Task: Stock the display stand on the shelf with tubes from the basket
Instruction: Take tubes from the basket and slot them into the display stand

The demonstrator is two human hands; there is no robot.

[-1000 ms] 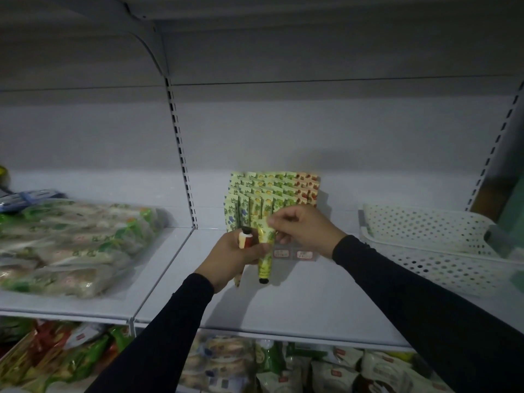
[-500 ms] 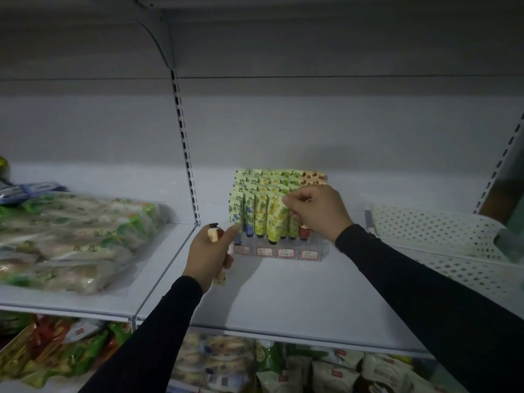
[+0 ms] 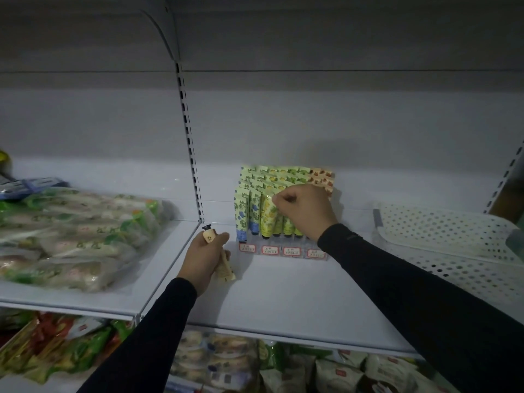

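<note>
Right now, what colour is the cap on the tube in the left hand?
Black, on the cream tube's cap, seen in the head view.

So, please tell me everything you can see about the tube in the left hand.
The cream tube is slim, pale cream-yellow, seemingly soft plastic, with a small black cap pointing up and away and a flat crimped end toward the person. The left hand grips its middle, hiding most of it, above the white shelf, left of the display stand.

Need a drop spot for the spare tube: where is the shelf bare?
Bare shelf between display stand, front edge and basket; also a strip between left hand and stand. Crowded: bagged goods left of the upright.
</note>
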